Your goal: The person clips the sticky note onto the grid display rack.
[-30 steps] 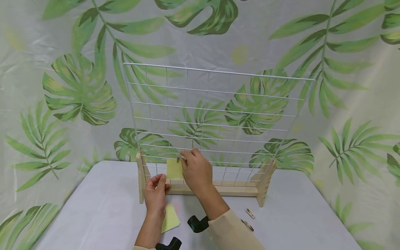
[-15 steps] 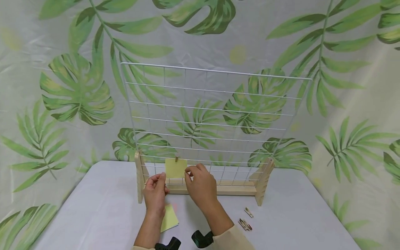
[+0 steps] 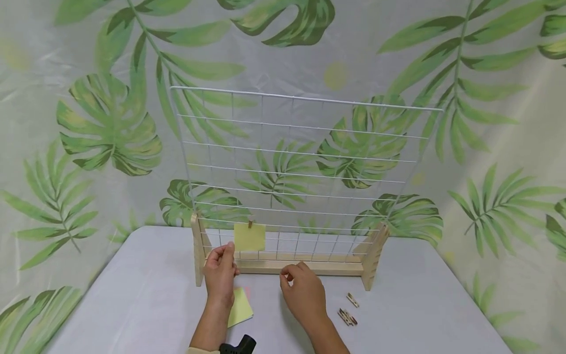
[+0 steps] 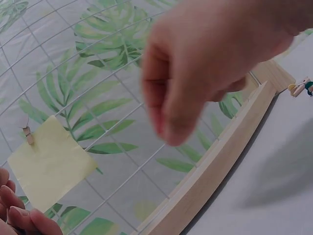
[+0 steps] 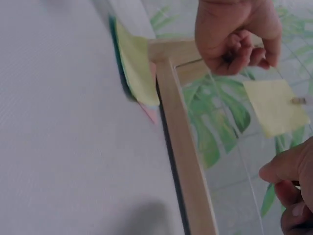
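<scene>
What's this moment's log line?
yellow note: clipped to wire grid; left hand: beside note; right hand: apart from note; loose clothespins: on table

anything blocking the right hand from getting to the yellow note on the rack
Nothing visible stands between the right hand and the yellow note. The left hand is by the note's opposite lower corner, outside that path.

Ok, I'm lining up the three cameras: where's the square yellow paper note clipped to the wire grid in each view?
Head: square yellow paper note, below centre, slightly left.
Left wrist: note, lower left.
Right wrist: note, right of centre, near mid-height.
Shared landmark: small wooden clothespin on the note's edge.
</scene>
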Demonstrator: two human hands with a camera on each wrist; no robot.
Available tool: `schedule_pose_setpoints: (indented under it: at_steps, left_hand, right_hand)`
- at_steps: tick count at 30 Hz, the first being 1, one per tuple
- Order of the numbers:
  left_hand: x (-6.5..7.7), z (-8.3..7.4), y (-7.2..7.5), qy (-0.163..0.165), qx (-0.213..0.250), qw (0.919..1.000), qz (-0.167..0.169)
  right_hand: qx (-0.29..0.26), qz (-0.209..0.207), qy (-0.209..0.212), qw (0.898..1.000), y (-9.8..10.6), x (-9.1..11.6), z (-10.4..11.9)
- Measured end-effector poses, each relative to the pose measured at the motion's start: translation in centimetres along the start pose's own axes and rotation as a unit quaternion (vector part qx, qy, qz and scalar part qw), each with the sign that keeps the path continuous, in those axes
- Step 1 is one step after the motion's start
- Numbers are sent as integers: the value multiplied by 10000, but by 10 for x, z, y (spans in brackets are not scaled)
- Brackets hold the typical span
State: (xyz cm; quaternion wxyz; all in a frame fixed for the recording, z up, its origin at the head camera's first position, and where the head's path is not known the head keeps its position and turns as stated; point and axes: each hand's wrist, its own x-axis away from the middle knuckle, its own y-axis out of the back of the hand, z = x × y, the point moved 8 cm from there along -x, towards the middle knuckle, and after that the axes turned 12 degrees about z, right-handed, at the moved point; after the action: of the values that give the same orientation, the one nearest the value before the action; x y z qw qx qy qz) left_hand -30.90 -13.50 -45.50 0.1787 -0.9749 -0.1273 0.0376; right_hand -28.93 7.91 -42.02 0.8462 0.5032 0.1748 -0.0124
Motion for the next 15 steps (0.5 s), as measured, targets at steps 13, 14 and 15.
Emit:
schedule_pose_setpoints:
  at_steps: [13,14,15]
  left_hand:
    - [0,-1,3,38,-93,9999,-21]
    - [0,-1,3,41,-94,9999,-16]
    - [0,-1,3,44,-102,9999,-13]
  right_hand:
    - [-664,917,-953,9890,54,0,-79]
    - [-649,969,-1056,9875,59,1,-85]
    - [-620,1039,-1198,9854,64,3,-92]
